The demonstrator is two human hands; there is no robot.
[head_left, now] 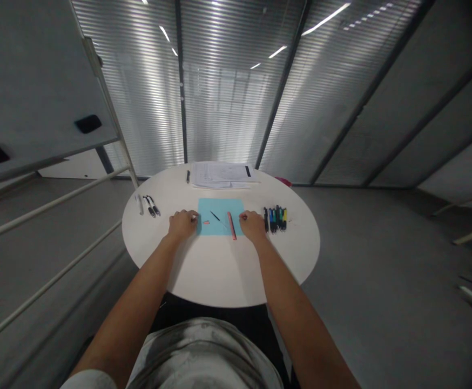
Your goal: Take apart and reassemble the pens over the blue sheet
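A light-blue sheet (215, 205) lies on the round white table, with pen parts on it. These are a thin dark refill (215, 215) set at a slant, a pink pen barrel (231, 226) whose near end passes the sheet's front edge, and a small pink piece (206, 222). At the sheet's left edge, my left hand (183, 223) is closed in a pinch; a tiny pale thing shows at its fingertips. By the right edge, my right hand (253, 224) is also pinched, with something small and dark at the fingertips. Neither small thing can be made out.
Several pens (275, 219) in mixed colours lie in a row on the right of the table (220, 270). Black-and-white pens (152, 206) lie on the left. Printed papers (222, 175) and a dark pen (188, 176) are at the back. A whiteboard frame (110, 108) stands left.
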